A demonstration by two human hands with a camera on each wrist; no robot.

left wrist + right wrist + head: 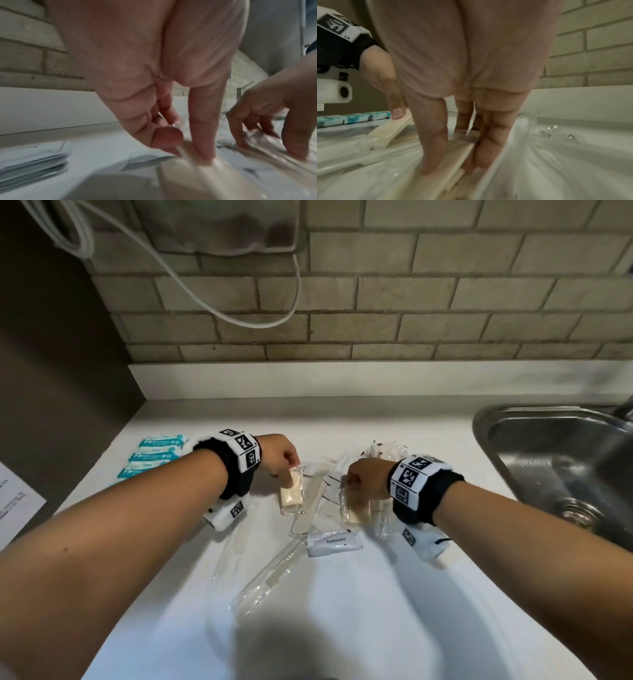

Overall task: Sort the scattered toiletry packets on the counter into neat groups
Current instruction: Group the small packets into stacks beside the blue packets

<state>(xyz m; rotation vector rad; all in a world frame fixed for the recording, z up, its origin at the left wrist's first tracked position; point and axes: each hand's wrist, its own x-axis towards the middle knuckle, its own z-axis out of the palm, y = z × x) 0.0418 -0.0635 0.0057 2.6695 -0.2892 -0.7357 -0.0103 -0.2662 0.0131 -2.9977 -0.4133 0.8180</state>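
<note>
- On the white counter (428, 594) nearest me, at about 6 o'clock from my hands, a long comb (279, 568) in a clear sleeve lay on a slant, its top end toward 1 o'clock.
- Just beyond it sat a white sachet printed "Toothpaste" (335, 543), lying flat.
- At 11 o'clock from that sachet, my left hand (281, 455) pinched a clear packet holding a cream soap bar (291, 495); my thumb (203, 135) lay on top of it and my curled fingers (169, 136) came at it from the other side.
- At 1 o'clock from the sachet, my right hand (365, 479) gripped a second soap packet (354, 513), thumb (433, 142) on one face and fingers (489, 147) on the other, with crinkled clear wrap bunched around it.
- Between my two hands lay a loose heap of clear-wrapped packets (325, 484), overlapping one another; I could not tell what each one held.
- Past my right hand, at 12 o'clock, more crumpled clear wrappers (385, 448) sat on the counter.
- Far left, at 10 o'clock, three blue-and-white packets (156, 457) lay in a tidy row, well apart from the heap.
- Off at 3 o'clock was a steel sink (561, 460); a brick-tiled wall (411, 302) rose behind at 12 o'clock.
</note>
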